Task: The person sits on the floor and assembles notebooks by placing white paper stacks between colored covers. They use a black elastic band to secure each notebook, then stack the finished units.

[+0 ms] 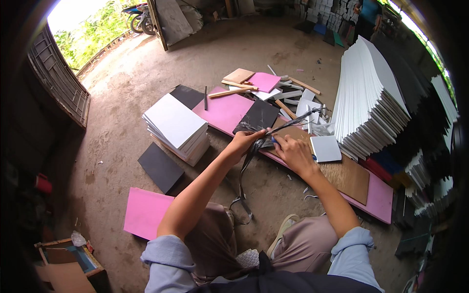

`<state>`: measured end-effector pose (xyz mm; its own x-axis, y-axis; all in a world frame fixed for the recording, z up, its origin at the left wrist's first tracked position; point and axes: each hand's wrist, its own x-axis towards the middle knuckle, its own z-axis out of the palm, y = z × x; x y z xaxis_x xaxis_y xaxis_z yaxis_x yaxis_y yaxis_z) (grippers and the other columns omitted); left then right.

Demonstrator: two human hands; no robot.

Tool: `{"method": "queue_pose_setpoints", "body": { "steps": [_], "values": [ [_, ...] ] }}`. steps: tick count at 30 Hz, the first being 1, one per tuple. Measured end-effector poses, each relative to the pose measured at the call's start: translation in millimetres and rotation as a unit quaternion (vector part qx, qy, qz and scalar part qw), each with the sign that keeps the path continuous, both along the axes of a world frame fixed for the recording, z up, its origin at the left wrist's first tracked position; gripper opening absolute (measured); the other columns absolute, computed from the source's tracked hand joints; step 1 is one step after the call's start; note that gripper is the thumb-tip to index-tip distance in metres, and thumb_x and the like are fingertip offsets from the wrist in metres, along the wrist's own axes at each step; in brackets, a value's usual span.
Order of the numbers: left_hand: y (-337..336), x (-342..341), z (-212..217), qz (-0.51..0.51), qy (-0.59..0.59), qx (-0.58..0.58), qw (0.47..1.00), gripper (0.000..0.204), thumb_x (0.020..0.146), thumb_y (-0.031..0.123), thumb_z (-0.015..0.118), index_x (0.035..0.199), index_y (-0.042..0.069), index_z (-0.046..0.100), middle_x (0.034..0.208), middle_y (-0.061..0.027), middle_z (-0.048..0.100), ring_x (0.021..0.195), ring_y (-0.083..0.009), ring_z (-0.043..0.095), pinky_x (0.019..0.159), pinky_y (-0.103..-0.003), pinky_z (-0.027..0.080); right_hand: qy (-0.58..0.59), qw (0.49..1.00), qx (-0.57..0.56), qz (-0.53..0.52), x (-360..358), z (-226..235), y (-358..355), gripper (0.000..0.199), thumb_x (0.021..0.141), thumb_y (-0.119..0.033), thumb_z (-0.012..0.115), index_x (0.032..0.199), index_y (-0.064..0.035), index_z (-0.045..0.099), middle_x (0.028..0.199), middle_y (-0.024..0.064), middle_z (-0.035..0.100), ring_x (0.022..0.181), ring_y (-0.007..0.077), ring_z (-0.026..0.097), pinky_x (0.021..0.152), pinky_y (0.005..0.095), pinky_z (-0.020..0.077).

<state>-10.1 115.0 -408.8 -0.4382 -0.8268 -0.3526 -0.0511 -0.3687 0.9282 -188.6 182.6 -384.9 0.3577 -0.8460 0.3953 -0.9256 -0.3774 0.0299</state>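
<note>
My left hand (243,145) is closed around a bundle of thin black strips (243,171). One end hangs down between my knees, and the other stretches up to the right past my right hand. Beside it, my right hand (294,155) is closed on a slim blue-handled tool (274,140); its working end is hidden near the strips. Below both hands lies a long pink board (222,110) with a brown wooden board (349,178) on it. A black sheet (257,116) lies just beyond my left hand, and a small white pad (326,148) sits right of my right hand.
Left of the board stands a stack of white sheets (176,122), near a black sheet (161,167) and a pink sheet (145,212). Beyond my hands lie white offcuts (305,105) and wooden sticks (233,92). A tall white sheet stack (366,97) rises at right. Another person (369,17) stands far back.
</note>
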Motion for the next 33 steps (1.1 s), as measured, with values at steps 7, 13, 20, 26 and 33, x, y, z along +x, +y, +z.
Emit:
{"method": "queue_pose_setpoints", "body": {
  "steps": [7, 13, 20, 26, 33],
  "values": [
    [-3.0, -26.5, -36.8, 0.051, -0.197, -0.149, 0.968, 0.05, 0.084, 0.042, 0.048, 0.075, -0.006, 0.06, 0.065, -0.0203, 0.057, 0.066, -0.0302, 0.057, 0.061, -0.037, 0.042, 0.063, 0.993, 0.011, -0.098, 7.6, -33.7, -5.0, 0.028, 0.086, -0.031, 0.044, 0.082, -0.0033, 0.047, 0.06, 0.0116, 0.058, 0.053, 0.0265, 0.061, 0.046, 0.0351, 0.0488],
    [9.1, -45.3, -44.6, 0.08, -0.211, -0.168, 0.96, 0.053, 0.087, 0.044, 0.04, 0.068, -0.004, 0.055, 0.06, -0.0144, 0.052, 0.059, -0.0234, 0.052, 0.055, -0.035, 0.039, 0.039, 0.992, 0.036, -0.119, 11.6, -46.5, -19.6, 0.033, 0.087, -0.035, 0.042, 0.08, -0.0022, 0.045, 0.055, 0.0136, 0.058, 0.053, 0.0268, 0.061, 0.045, 0.036, 0.0497],
    [-4.3, -19.3, -45.5, 0.145, -0.191, -0.075, 0.968, 0.051, 0.085, 0.043, 0.043, 0.075, -0.006, 0.056, 0.068, -0.0201, 0.057, 0.066, -0.0284, 0.057, 0.06, -0.038, 0.042, 0.05, 0.978, 0.089, -0.185, 20.5, -55.1, -18.3, 0.034, 0.088, -0.034, 0.04, 0.083, -0.001, 0.046, 0.06, 0.0156, 0.06, 0.058, 0.0302, 0.062, 0.049, 0.04, 0.0495],
    [-21.0, 25.9, -51.6, 0.177, -0.166, -0.086, 0.966, 0.046, 0.083, 0.042, 0.049, 0.063, 0.001, 0.051, 0.053, -0.0061, 0.046, 0.049, -0.014, 0.043, 0.045, -0.033, 0.035, 0.012, 0.94, 0.117, -0.319, -108.9, -99.8, -3.1, 0.038, 0.088, -0.036, 0.039, 0.093, 0.0003, 0.049, 0.066, 0.0187, 0.06, 0.065, 0.0355, 0.061, 0.06, 0.0459, 0.0484],
    [-11.9, -5.2, -66.4, 0.052, -0.307, -0.222, 0.924, 0.051, 0.082, 0.044, 0.051, 0.066, -0.004, 0.054, 0.061, -0.0127, 0.056, 0.058, -0.019, 0.054, 0.056, -0.033, 0.041, -0.017, 0.98, 0.095, -0.175, -93.2, -67.7, -11.9, 0.032, 0.08, -0.027, 0.055, 0.096, -0.0008, 0.047, 0.065, 0.015, 0.059, 0.062, 0.0322, 0.061, 0.054, 0.0409, 0.0478]
  ]
}}
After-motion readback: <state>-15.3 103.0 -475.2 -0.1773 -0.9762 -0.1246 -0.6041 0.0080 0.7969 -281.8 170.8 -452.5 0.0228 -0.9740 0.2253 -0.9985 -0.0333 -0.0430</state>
